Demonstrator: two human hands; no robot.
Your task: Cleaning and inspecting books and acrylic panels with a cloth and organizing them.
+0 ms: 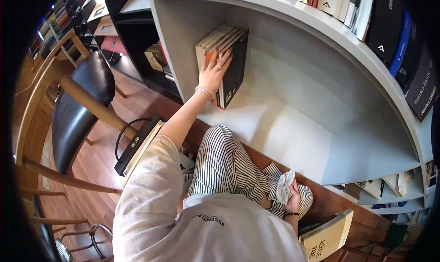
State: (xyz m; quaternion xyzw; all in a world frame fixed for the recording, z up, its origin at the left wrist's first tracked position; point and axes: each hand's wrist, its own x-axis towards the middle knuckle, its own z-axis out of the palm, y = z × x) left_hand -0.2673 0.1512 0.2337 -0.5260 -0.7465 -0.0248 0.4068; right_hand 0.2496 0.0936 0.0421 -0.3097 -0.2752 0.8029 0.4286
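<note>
My left hand [214,70] reaches into a pale shelf compartment and lies flat, fingers spread, against the edges of a row of upright books [223,38]. A tall black book or binder [237,67] stands at the right end of that row; orange shows between my fingers. The books stand close to the compartment's left wall. Down by my right knee, my right hand [293,198] is closed around a crumpled whitish cloth [285,187]. Part of that hand's fingers is hidden behind the cloth.
Books [339,3] fill the shelf above. A black leather-seated wooden chair [85,106] stands at left. A black case with a handle [136,145] is beside my left arm. A cream box-like binder [327,237] lies by my right side. Lower shelves hold more books [396,182].
</note>
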